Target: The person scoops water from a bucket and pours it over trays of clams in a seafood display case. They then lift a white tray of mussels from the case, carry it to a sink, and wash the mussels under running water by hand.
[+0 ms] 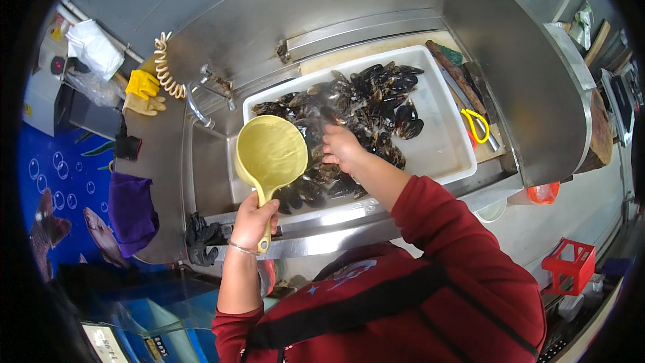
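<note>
My left hand [254, 220] grips the handle of a pale yellow water dipper [271, 151]. Its round bowl is tilted over the left part of a white tray [437, 141]. Dark mussels [386, 91] are heaped in that tray, wet and shiny, some with brownish shells. Over the middle of the heap, my right hand [344, 149] is held low with its fingers loosely bent and apart, and no mussel shows in it. Whether its fingertips touch the shells is hard to tell. A blur lies on the mussels between dipper and hand.
The tray rests across a steel sink [208, 161] with a tap [200, 109] at its left. On the right lie yellow-handled scissors [476, 124] and a long brown rod [451, 75]. Yellow gloves [143, 87] and a purple cloth [133, 212] hang over the left wall.
</note>
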